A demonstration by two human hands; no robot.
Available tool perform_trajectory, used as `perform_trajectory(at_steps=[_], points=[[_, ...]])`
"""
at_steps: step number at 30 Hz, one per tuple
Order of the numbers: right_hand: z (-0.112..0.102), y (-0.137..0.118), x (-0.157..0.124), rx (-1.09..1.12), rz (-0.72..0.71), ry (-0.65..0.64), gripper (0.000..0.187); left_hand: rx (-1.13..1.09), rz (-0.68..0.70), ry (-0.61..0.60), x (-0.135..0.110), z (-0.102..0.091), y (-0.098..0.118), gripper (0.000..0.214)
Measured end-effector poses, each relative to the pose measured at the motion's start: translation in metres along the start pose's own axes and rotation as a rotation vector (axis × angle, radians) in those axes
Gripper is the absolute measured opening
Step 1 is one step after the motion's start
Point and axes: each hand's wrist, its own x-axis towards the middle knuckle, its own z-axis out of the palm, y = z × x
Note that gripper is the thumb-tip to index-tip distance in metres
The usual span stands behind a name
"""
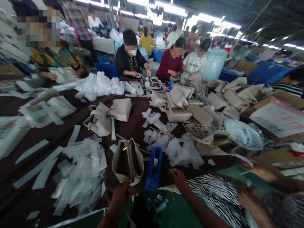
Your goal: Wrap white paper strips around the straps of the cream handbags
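A beige handbag (118,161) stands upright at the table's near edge, its top open and a metal zip pull showing at the far rim. My left hand (121,191) is closed on the near end of this bag, and a thin strap hangs below it. Just right of the bag lies a blue tape dispenser (150,180) with a roll of clear tape. My right hand (178,178) is to the right of the dispenser and apart from it, fingers curled together. Whatever it may pinch is too small to make out.
Translucent strips (83,171) lie heaped at the left, with folded white sheets (182,150) behind the dispenser. More beige bags (179,98) pile up at centre right. A co-worker's hands (251,171) hold a strap at right. A cardboard box (285,110) stands beyond; several people sit opposite.
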Motion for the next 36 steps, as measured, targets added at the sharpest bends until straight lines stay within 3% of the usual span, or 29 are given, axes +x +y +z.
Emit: perform_trajectory(at_steps=[4,6,10,14,17,19,21,24,27,29,31,34,36], points=[[-0.005,-0.012,0.034,-0.046,-0.028,0.039,0.051,0.061,0.082,0.022,0.004,0.007,0.008,0.049],[0.003,-0.023,0.042,-0.03,-0.055,0.016,0.05,0.084,0.095,0.042,0.006,0.012,0.009,0.049],[0.049,-0.054,0.045,0.069,-0.051,-0.163,0.051,0.148,0.206,0.08,0.007,0.016,0.016,0.042],[0.092,-0.091,0.056,0.043,0.014,-0.322,0.051,0.294,0.449,0.006,-0.001,0.014,0.047,0.03],[0.092,-0.117,0.067,-0.053,-0.06,-0.298,0.045,0.476,0.613,-0.071,-0.006,0.012,0.076,0.03],[0.081,-0.128,0.067,-0.123,-0.178,-0.221,0.045,0.466,0.654,-0.109,-0.007,0.014,0.088,0.032],[0.072,-0.131,0.063,-0.21,-0.278,-0.157,0.045,0.336,0.637,-0.142,-0.005,0.02,0.087,0.034],[0.072,-0.119,0.064,-0.415,-0.353,-0.153,0.043,0.074,0.473,-0.142,0.005,0.037,0.062,0.034],[0.088,-0.097,0.079,-0.669,-0.389,-0.23,0.036,0.107,0.234,-0.113,0.018,0.043,0.027,0.037],[0.097,-0.086,0.093,-0.752,-0.376,-0.256,0.036,0.268,0.169,-0.089,0.028,0.029,0.016,0.039],[0.1,-0.079,0.103,-0.768,-0.357,-0.249,0.037,0.399,0.206,-0.011,0.043,0.001,0.021,0.039],[0.098,-0.081,0.105,-0.757,-0.344,-0.235,0.039,0.515,0.277,0.254,0.082,-0.044,0.055,0.032],[0.096,-0.088,0.099,-0.736,-0.336,-0.258,0.041,0.578,0.281,0.364,0.118,-0.06,0.081,0.025]])
